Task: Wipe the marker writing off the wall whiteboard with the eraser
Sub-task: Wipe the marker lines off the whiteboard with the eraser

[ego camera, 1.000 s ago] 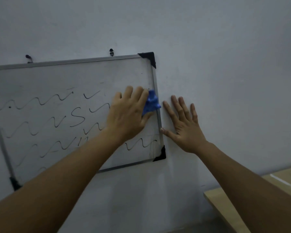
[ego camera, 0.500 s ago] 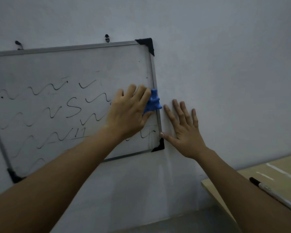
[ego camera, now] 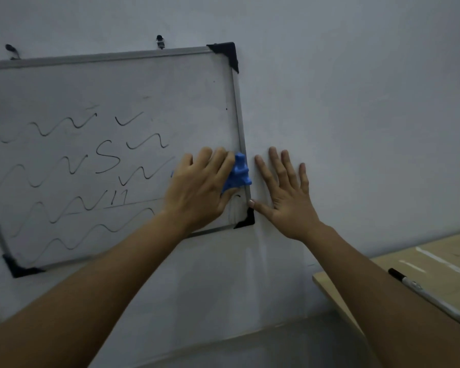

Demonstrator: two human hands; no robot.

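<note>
**Erasing in Progress at the Lower Right Corner of the Board**

Head view. The left hand [ego camera: 199, 187] pressed a blue moulded plastic eraser [ego camera: 238, 174] flat against the white, metal-framed wall whiteboard [ego camera: 112, 83], gripping it under the fingers and palm. The eraser sat at the board's right edge, just above the black lower right corner cap [ego camera: 246, 220]. The right hand [ego camera: 284, 192] lay released, fingers spread, flat on the bare grey wall [ego camera: 356, 102] just beside the frame, holding nothing; its thumb tip touched the frame edge.

Progress, as judged: the task was at an early stage. The strip along the right side of the board appeared free of writing, apart from faint specks. Rows of black wavy marker lines [ego camera: 64, 123], an "S" and short strokes remained across the centre and left.

Limits of the view: most of the eraser was hidden beneath the left hand. The board's left portion was cut off by the picture edge. A black-capped marker pen [ego camera: 409, 284] lay on the light wooden desk [ego camera: 436, 264] at lower right, partly cut off.
</note>
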